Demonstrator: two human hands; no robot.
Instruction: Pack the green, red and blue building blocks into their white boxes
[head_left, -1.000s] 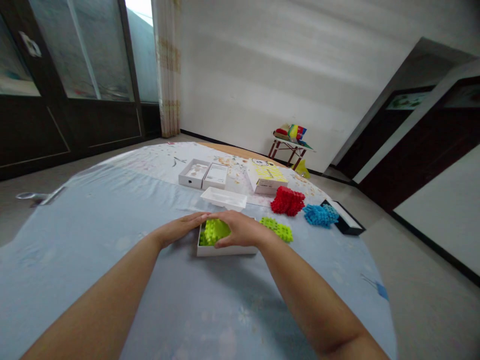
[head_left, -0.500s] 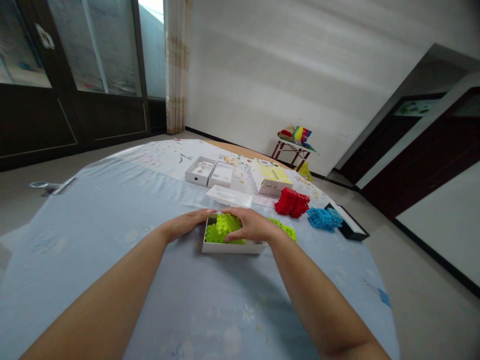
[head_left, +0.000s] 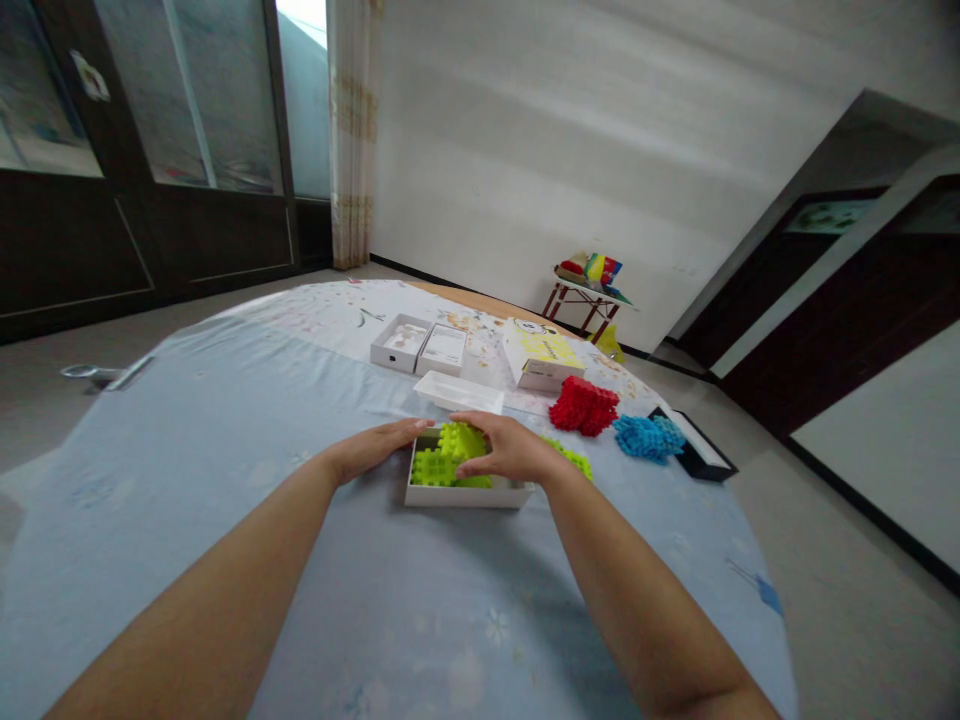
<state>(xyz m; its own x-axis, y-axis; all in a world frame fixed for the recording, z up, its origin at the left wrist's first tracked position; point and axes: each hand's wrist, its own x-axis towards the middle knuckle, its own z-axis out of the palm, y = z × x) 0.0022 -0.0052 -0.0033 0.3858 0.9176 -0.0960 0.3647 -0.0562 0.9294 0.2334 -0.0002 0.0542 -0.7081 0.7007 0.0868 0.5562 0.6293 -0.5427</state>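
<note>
In front of me a shallow white box [head_left: 466, 497] lies on the blue cloth, with lime-green knobbly building blocks [head_left: 433, 468] in its left part. My right hand [head_left: 504, 447] reaches over the box, its thumb and fingers curled round a lime-green building block [head_left: 463, 440] on top of the others. My left hand [head_left: 380, 446] rests at the box's left end, fingers stretched flat along the rim. More lime-green blocks [head_left: 570, 457] lie behind my right wrist, partly hidden by it.
Beyond the box stand a white tray [head_left: 459, 392], an open white box with compartments [head_left: 401, 343] and a yellow-and-white box [head_left: 541, 355]. To the right are red blocks [head_left: 585, 406], blue blocks [head_left: 649, 438] and a black box [head_left: 709, 460].
My right hand has shifted slightly to the right with the green block, showing more of the blocks beneath. My left hand stays at the box's left end.
</note>
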